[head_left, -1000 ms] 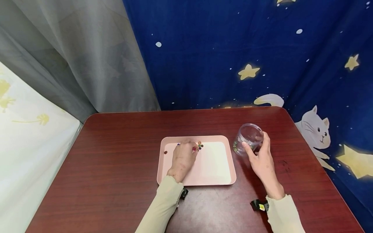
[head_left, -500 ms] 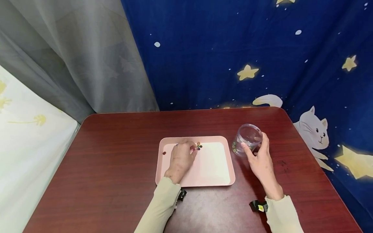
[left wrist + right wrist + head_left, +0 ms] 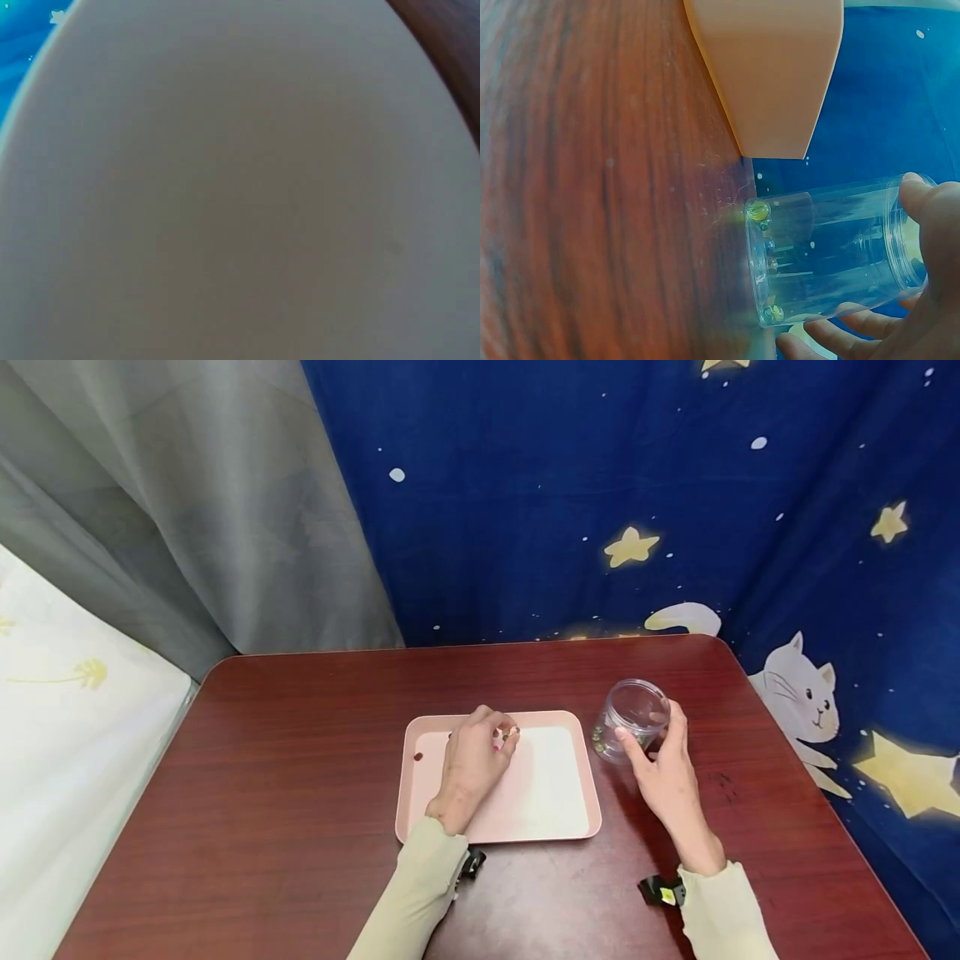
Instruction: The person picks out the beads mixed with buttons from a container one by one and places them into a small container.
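Note:
In the head view my left hand (image 3: 472, 764) is over the pink tray (image 3: 403, 793), fingers curled down towards the thumb around a few small coloured marbles (image 3: 506, 737). A red one shows between the fingertips; the rest are partly hidden. A lone dark red marble (image 3: 417, 757) lies near the tray's left side. To the right of the tray, my right hand (image 3: 667, 777) holds a clear plastic jar (image 3: 632, 706), tilted and without a lid. In the right wrist view, glass marbles (image 3: 772, 313) sit at the jar's bottom. A blurred pale surface fills the left wrist view.
The dark red wooden table (image 3: 300, 760) carries the tray and jar. Behind it hang a grey curtain (image 3: 225, 527) and a blue starry curtain (image 3: 525, 510); a white cloth (image 3: 75, 760) is at the left. The tray's side (image 3: 772, 82) shows in the right wrist view.
My left hand has shifted slightly right over the tray, now covering most of the marble cluster that showed beside its fingers. The right hand keeps holding the jar in place.

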